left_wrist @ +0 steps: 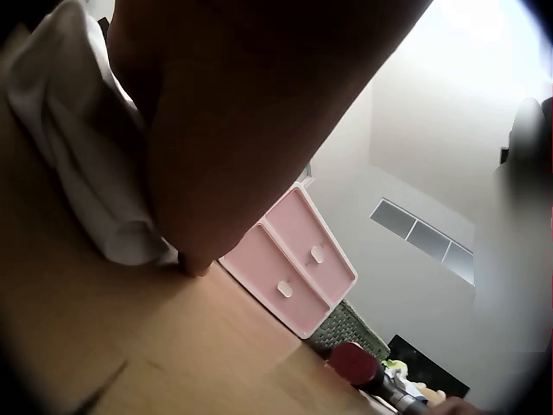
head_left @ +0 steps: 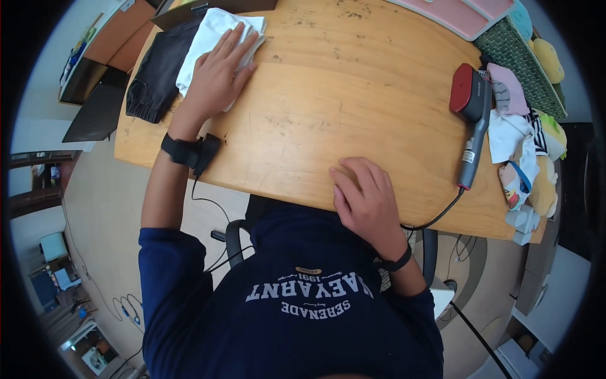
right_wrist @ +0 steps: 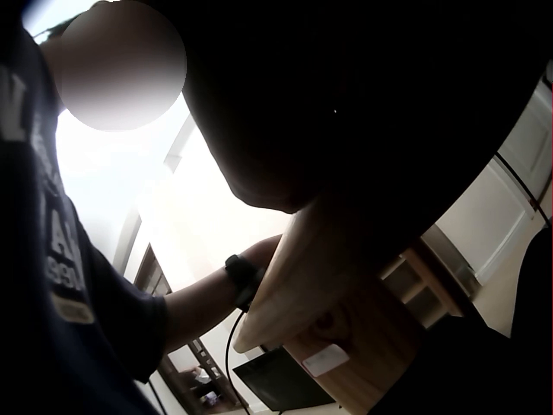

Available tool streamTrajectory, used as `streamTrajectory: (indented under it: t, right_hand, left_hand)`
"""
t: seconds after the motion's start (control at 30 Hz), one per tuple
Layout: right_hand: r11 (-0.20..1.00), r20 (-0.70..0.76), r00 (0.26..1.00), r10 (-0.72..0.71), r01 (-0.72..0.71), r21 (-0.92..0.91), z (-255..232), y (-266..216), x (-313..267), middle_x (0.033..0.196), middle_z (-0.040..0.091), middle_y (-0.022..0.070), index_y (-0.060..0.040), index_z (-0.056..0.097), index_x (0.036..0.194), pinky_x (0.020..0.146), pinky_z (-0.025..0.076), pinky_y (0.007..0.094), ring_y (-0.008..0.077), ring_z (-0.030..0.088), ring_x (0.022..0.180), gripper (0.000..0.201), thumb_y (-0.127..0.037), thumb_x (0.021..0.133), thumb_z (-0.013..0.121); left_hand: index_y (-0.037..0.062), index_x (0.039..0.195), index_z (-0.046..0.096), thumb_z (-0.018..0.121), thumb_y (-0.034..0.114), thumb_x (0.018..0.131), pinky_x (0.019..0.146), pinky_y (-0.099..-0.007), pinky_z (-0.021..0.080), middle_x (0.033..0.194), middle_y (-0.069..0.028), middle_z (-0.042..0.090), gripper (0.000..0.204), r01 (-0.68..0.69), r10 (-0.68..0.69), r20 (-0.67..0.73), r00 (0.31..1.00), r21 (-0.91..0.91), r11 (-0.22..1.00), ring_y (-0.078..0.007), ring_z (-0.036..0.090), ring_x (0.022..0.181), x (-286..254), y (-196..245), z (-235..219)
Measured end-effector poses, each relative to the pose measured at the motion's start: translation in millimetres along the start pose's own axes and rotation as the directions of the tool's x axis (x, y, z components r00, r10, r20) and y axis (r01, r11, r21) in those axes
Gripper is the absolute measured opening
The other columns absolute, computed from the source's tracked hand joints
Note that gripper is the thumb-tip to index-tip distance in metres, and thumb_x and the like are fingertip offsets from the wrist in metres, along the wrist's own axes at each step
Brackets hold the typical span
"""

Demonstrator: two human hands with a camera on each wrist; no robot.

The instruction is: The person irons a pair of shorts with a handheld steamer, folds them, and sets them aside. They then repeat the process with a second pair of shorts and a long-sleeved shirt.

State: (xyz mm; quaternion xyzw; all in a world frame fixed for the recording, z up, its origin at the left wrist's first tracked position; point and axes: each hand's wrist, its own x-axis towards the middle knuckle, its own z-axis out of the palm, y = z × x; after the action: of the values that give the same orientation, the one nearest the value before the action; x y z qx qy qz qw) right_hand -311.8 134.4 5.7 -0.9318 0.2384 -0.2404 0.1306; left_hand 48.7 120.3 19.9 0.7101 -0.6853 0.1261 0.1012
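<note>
My left hand (head_left: 218, 76) lies with its fingers spread on a folded white garment (head_left: 213, 26) at the table's far left. Beside that garment, to its left, is a folded dark garment (head_left: 158, 69) with a gathered edge. In the left wrist view, a rounded fold of the white garment (left_wrist: 95, 173) shows next to the hand. My right hand (head_left: 369, 202) rests on the table's near edge, fingers loosely bent, holding nothing. The right wrist view shows it only as a dark shape. A grey handheld garment steamer (head_left: 481, 129) with a red face lies farther right.
Small garments and soft toys (head_left: 514, 136) are heaped along the right edge of the wooden table (head_left: 328, 114). A green woven basket (head_left: 521, 69) and a pink-and-white drawer unit (head_left: 464, 16) stand at the back right. The steamer's black cord (head_left: 442, 216) runs over the near edge.
</note>
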Motion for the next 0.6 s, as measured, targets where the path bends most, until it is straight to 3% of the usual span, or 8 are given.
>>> streamTrajectory:
  t: [0.13,0.23,0.37,0.43,0.6]
  right_hand:
    - [1.0,-0.004,1.0,0.001,-0.001,0.009,0,0,-1,0.12,0.062,0.0119,-0.0042,0.067,0.115,0.092,0.049,0.0393,0.0287,0.059,0.116,0.034,-0.012,0.082,0.071]
    - [1.0,-0.012,1.0,-0.007,0.007,0.022,0,0,1,0.12,0.062,0.0118,-0.0039,0.067,0.114,0.092,0.049,0.0392,0.0287,0.059,0.116,0.033,-0.011,0.082,0.071]
    - [0.999,-0.016,1.0,-0.016,0.016,0.042,-2,1,1,0.119,0.061,0.0115,-0.0027,0.067,0.112,0.092,0.049,0.0389,0.0286,0.058,0.115,0.034,-0.009,0.079,0.071]
    - [0.999,-0.011,1.0,-0.001,0.002,0.045,-3,2,-1,0.119,0.061,0.0114,-0.0027,0.066,0.112,0.092,0.048,0.0387,0.0284,0.058,0.115,0.035,-0.009,0.077,0.071]
    - [0.998,0.0,1.0,-0.015,0.015,0.053,-5,3,0,0.117,0.06,0.0109,-0.0037,0.064,0.109,0.093,0.048,0.0379,0.0278,0.057,0.116,0.035,-0.007,0.074,0.07]
  left_hand:
    - [0.0166,0.153,0.046,0.051,0.03,0.106,0.114,-0.0444,0.038,0.161,-0.0155,0.038,0.049,0.007,-0.007,-0.057,0.998,0.001,1.0,-0.0378,0.037,0.146,13,-15,18]
    - [0.0174,0.154,0.045,0.052,0.032,0.106,0.115,-0.0463,0.037,0.162,-0.0154,0.037,0.051,-0.008,0.008,-0.074,0.997,-0.002,1.0,-0.0359,0.036,0.148,15,-22,23]
    - [0.0184,0.155,0.044,0.055,0.034,0.104,0.114,-0.047,0.035,0.163,-0.0154,0.036,0.054,0.007,-0.005,-0.129,0.992,0.016,1.0,-0.0322,0.035,0.15,-2,8,-4]
    - [0.0208,0.156,0.044,0.058,0.036,0.103,0.115,-0.0472,0.028,0.163,-0.0131,0.036,0.057,0.068,-0.085,-0.197,0.977,-0.093,0.993,-0.0304,0.033,0.152,-22,23,-25]
    - [0.0024,0.151,0.043,0.064,0.017,0.098,0.116,-0.0426,0.027,0.159,-0.0223,0.039,0.059,0.068,-0.175,-0.333,0.927,-0.308,0.949,-0.0345,0.034,0.151,-95,54,-55]
